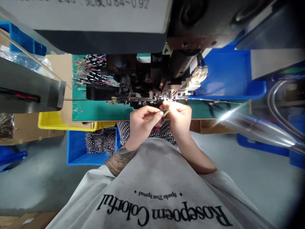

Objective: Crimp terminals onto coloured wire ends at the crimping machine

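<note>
My left hand [145, 121] is pinched near the front of a black crimping machine [143, 73], its thumb and forefinger closed on thin coloured wires [158, 126]. Beside it, my right hand [179, 117] is also closed on these wires, with its fingertips up against the machine's working point. Loose purple and red wire ends hang down between the two hands. A strip of small metal terminals [140, 98] runs along the machine from the left. The wire tips under the machine head are too small to make out.
Bundled wires [95, 71] lie on the green mat [100, 110] at left. A blue bin [71, 149] below holds more bundles; a yellow bin [54, 123] stands next to it. At right are a blue tray [226, 73], pliers [213, 108] and a shiny lamp [257, 127].
</note>
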### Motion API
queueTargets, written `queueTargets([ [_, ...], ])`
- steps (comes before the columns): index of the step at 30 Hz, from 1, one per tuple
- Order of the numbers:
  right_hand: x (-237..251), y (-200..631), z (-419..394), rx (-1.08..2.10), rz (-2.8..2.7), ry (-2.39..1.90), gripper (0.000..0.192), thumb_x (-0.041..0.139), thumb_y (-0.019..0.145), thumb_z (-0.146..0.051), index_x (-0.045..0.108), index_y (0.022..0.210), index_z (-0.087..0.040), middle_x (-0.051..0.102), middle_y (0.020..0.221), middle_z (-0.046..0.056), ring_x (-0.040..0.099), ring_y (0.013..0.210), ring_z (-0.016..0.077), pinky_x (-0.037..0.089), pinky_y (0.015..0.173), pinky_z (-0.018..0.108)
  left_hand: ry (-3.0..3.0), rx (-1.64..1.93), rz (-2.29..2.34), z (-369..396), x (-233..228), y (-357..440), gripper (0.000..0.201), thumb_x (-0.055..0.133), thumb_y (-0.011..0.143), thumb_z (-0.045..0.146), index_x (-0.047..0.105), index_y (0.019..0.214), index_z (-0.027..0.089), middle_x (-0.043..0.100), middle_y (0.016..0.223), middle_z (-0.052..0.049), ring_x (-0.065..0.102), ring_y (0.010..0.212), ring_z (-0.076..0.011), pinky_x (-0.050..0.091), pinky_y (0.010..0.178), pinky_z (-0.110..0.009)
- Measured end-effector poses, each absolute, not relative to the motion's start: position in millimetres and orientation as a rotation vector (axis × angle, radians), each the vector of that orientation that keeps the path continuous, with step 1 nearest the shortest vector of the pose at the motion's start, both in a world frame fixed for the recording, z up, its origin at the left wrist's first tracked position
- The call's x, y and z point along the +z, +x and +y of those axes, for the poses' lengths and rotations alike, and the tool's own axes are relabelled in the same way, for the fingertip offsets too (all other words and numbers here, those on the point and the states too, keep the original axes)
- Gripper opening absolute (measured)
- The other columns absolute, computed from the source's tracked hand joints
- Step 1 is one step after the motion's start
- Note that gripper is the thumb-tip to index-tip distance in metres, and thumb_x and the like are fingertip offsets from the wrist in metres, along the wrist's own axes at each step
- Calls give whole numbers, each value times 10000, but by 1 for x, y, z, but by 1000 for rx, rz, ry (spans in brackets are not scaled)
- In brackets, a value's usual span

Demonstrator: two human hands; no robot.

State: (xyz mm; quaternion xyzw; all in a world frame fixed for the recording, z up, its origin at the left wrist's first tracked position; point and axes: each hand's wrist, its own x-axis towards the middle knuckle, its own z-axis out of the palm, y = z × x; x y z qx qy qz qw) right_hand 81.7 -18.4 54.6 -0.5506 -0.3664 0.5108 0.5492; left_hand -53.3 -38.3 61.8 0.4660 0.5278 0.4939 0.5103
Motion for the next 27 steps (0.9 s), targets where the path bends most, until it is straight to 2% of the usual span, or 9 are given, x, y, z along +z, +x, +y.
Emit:
queueTargets([
  [3,54,81,-18,1201,-886,-1326,388,774,875,-404,682,566,-188,620,569,-22,485,525,82,392,482,232,1119,1190,1261,-38,60,-54,151,850,895,340,814,890,193,813,829,-23,759,707,-139,638,635,-229],
  [9,53,80,-19,1222,-870,-1347,335,780,879,-448,753,667,-189,596,570,-29,464,519,83,354,475,234,1119,1196,1247,-37,59,-53,155,851,894,341,805,891,192,810,831,-21,751,706,-136,636,638,-230],
  [16,54,79,-19,1218,-874,-1343,333,775,891,-432,760,664,-189,536,531,-41,434,505,82,351,493,246,1117,1199,1245,-37,58,-55,149,847,903,338,803,899,196,812,838,-19,762,713,-139,649,643,-235],
  [27,56,78,-19,1238,-842,-1349,331,774,882,-441,780,670,-188,606,576,-23,482,519,87,385,504,248,1081,1190,1255,-38,56,-55,159,850,888,364,808,898,211,818,855,-29,765,716,-155,665,633,-253],
])
